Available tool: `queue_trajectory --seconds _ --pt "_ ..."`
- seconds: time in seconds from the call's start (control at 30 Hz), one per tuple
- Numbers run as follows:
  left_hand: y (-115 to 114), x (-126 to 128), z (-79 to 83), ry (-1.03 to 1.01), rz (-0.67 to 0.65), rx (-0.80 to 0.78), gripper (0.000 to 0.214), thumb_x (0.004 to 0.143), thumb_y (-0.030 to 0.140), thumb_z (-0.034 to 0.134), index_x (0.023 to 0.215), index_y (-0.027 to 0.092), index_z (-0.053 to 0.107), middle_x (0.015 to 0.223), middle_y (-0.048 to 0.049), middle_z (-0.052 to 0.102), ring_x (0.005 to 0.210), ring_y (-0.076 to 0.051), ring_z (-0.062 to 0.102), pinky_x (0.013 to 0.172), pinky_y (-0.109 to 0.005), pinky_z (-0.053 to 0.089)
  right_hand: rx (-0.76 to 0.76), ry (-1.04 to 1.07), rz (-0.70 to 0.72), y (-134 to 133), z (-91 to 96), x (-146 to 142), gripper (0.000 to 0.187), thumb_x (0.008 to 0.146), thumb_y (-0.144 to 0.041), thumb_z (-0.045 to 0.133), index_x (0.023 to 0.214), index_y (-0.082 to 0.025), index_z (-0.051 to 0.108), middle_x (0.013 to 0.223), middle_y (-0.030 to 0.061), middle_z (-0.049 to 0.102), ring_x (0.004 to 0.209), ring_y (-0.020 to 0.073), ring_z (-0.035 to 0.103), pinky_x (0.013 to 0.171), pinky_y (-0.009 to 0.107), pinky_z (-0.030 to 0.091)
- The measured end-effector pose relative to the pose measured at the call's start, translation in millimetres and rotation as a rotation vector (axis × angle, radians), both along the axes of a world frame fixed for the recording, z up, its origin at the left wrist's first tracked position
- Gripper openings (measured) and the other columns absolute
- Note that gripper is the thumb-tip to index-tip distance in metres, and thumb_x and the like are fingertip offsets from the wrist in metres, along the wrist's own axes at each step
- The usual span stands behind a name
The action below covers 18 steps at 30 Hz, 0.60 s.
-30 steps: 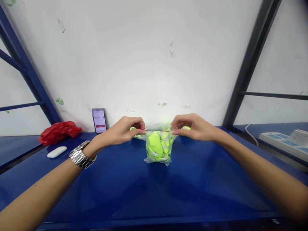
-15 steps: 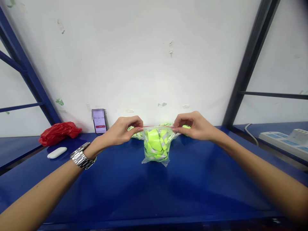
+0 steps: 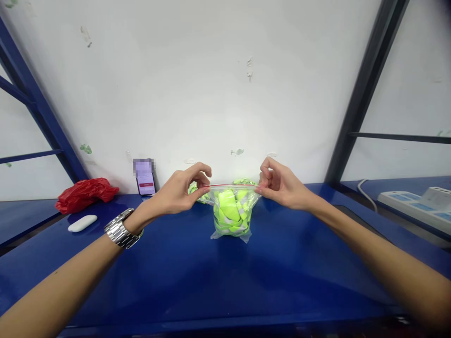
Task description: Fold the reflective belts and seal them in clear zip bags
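A clear zip-lock bag stands upright over the blue table, packed with bright yellow-green strap material that has silvery reflective bands. Along its top runs a red seal line, stretched straight between my two hands. My left hand, with a metal watch on the wrist, pinches the top left corner. At the top right corner, my right hand pinches the bag, its index finger curled up above the thumb. Behind the bag, more yellow-green material in clear plastic is partly hidden.
A phone leans against the white wall at the back left. Left of it lie a red plastic bag and a white oval case. A power strip sits at far right. A dark flat object lies behind my right forearm.
The fingers of both hands have lifted and loosened somewhat above the thumbs. My right hand has shifted slightly right, and the bag appears a little farther right.
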<state>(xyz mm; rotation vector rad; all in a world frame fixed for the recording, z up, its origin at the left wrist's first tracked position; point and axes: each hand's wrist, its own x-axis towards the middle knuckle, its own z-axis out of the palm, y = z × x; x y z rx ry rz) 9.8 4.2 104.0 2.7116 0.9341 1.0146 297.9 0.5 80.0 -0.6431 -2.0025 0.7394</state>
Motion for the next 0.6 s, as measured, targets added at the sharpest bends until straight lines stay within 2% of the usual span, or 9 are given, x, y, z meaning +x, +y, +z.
queue_trajectory --seconds 0.1,0.17,0.27,0.43,0.6 --pt "1.6 3.7 1.8 0.013 -0.023 -0.054 0.029 0.086 0.024 0.057 0.113 0.021 0.046 0.081 -0.0011 0.063 0.074 -0.014 0.060 0.063 -0.025 0.045 -0.011 -0.031 -0.007 1.3 -2.5 2.4 0.030 0.081 -0.025 0.066 0.085 -0.023 0.036 0.066 -0.0068 0.042 0.055 0.0081 0.040 0.051 0.023 0.034" --pt "2.4 7.0 3.8 0.036 -0.058 -0.104 0.031 0.088 0.027 0.055 0.117 0.020 0.048 0.082 -0.0016 0.062 0.074 -0.013 0.059 0.065 -0.025 0.045 -0.014 -0.075 -0.030 1.2 -2.8 4.9 0.025 0.081 -0.025 0.065 0.094 -0.021 0.044 0.064 -0.0069 0.042 0.055 0.0088 0.042 0.050 0.023 0.034" --pt "2.9 13.4 7.2 0.102 -0.068 -0.131 0.026 0.091 0.034 0.052 0.111 0.018 0.058 0.078 -0.0013 0.062 0.069 -0.012 0.056 0.064 -0.025 0.044 -0.002 -0.157 -0.076 -0.6 -0.6 7.6 0.027 0.082 -0.029 0.065 0.105 -0.019 0.055 0.065 -0.0046 0.047 0.055 0.0098 0.044 0.050 0.024 0.036" --pt "2.8 21.5 10.5 0.227 -0.043 -0.012 0.017 0.091 0.031 0.053 0.088 0.017 0.063 0.074 -0.0019 0.063 0.066 -0.012 0.055 0.061 -0.025 0.040 0.039 -0.276 -0.141 -4.3 6.3 6.6 0.029 0.082 -0.042 0.064 0.093 -0.015 0.069 0.058 -0.0014 0.053 0.050 0.0098 0.042 0.047 0.024 0.034" --pt "4.4 18.0 5.8 0.276 -0.017 0.145 0.015 0.093 0.027 0.048 0.088 0.017 0.059 0.075 -0.0020 0.060 0.064 -0.012 0.052 0.060 -0.025 0.039 0.189 -0.321 -0.191 -5.8 8.8 3.5 0.024 0.086 -0.038 0.059 0.090 -0.016 0.068 0.052 -0.0034 0.048 0.046 0.0083 0.038 0.044 0.023 0.030"
